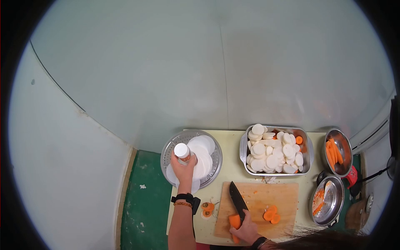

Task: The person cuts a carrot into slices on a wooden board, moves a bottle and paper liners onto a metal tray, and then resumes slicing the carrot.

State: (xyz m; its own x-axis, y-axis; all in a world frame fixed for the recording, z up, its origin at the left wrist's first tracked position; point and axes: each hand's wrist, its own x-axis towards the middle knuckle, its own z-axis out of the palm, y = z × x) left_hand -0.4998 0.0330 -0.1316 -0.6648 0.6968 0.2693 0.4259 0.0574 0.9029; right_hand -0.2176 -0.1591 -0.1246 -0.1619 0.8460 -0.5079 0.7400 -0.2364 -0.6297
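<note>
My left hand (pixel 182 170) grips a small jar with a white cap (pixel 181 150), above a round perforated metal tray (pixel 167 151) holding several thin white discs (pixel 204 163). On the wooden cutting board (pixel 266 193), my right hand (pixel 247 230) is closed round the handle of a dark-bladed knife (pixel 238 198). The knife points away from me, tilted to the left. A thick piece of carrot (pixel 235 221) lies against the knife and the right hand's fingers. Several carrot slices (pixel 272 214) rest together to the right on the board.
Behind the board stands a rectangular metal pan (pixel 242 155) heaped with white round slices and some carrot. A metal bowl of carrots (pixel 349 156) and a basin with orange scraps (pixel 341 204) stand at the right. Carrot ends (pixel 207 209) lie left of the board.
</note>
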